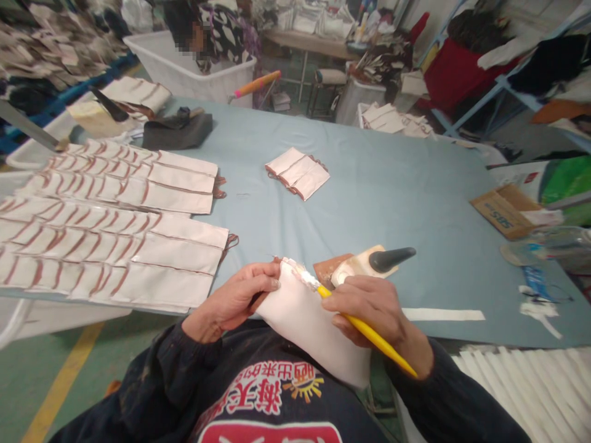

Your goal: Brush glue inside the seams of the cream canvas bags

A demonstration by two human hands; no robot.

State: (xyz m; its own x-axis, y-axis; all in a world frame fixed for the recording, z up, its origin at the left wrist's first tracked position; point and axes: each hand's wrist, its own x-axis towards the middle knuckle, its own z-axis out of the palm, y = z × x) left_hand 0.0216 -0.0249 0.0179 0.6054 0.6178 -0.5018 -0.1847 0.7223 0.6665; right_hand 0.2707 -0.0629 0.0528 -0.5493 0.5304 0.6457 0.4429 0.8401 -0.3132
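Note:
My left hand (240,295) pinches the left edge of a white piece of material (305,326), which hangs over the table's front edge in front of my body. In my right hand (376,307) is a brush with a yellow handle (355,323). Its white-coated tip rests against the top edge of the white piece. Just beyond my right hand, on the table, lies a cream-coloured block with a black handle (392,258), beside a brown scrap (330,267). A narrow white strip (443,314) lies to the right of that hand.
Overlapping rows of white pieces with brown edges (106,240) cover the table's left side. A small stack (299,172) sits mid-table. On the right stand a cardboard box (505,209) and rolled white pieces (530,375). A white bin (207,80) stands behind, near another person (221,31).

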